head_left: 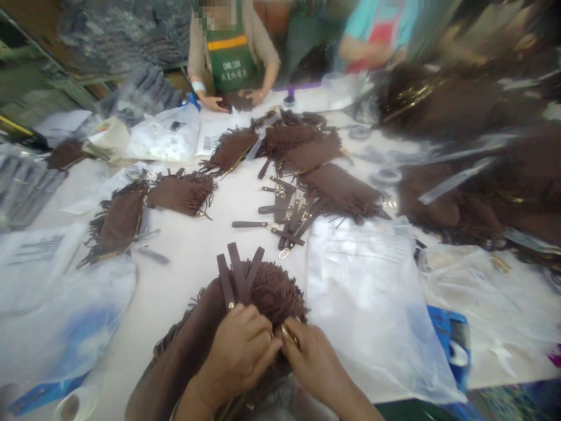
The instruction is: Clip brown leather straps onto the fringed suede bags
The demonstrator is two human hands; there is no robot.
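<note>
My left hand [239, 348] is closed around brown wrist straps [239, 272], and three strap ends stick up above its knuckles. My right hand [313, 356] is close beside it, thumb and finger pinched on a small gold-coloured metal clasp [285, 331]. What joins the clasp below the fingers is hidden. Under and behind both hands lies a brown fringed bag [274, 286], its fringe bunched up. Further up the table is a loose heap of wrist straps [289, 213] with metal clips.
Brown fringed pouches [177, 193] lie across the white table [188, 251]. A white plastic bag [363, 292] is to the right, with a blue object [451, 339] beside it. A tape roll [76, 403] stands front left. Opposite, a person in a green apron [228, 64] handles a brown piece.
</note>
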